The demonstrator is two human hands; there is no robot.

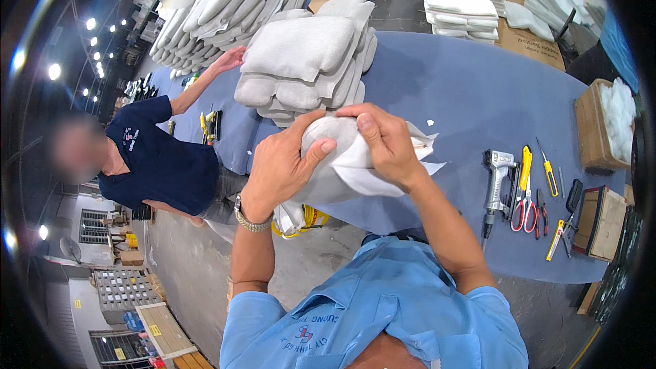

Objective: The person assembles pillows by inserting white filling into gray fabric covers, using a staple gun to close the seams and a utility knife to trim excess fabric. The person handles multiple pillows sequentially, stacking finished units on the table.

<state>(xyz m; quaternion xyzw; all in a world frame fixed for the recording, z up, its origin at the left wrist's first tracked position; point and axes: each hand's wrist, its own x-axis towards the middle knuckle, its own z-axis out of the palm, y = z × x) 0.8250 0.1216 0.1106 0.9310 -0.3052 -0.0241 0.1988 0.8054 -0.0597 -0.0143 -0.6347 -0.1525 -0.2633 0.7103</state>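
Observation:
Between my hands, above the near edge of the blue-grey table (pixel 424 82), is a light grey fabric cushion (pixel 326 181) with loose white cloth flaps at its right end. My left hand (pixel 287 160) grips its left side, thumb on top; a metal-banded watch is on that wrist. My right hand (pixel 386 143) closes on the cushion's right part, its thumb pressing on the upper edge. The underside and some fingertips are hidden. Just beyond my hands rises a pile of grey cushions (pixel 297 48).
On the right lie a staple gun (pixel 499 181), red-handled scissors (pixel 525 208), a yellow screwdriver (pixel 549 176), pliers (pixel 542 212) and a yellow cutter (pixel 555 240). A carton (pixel 591 126) holds white stuffing. To the left, a co-worker (pixel 171 150) reaches toward the pile. White pads (pixel 459 0) are stacked behind.

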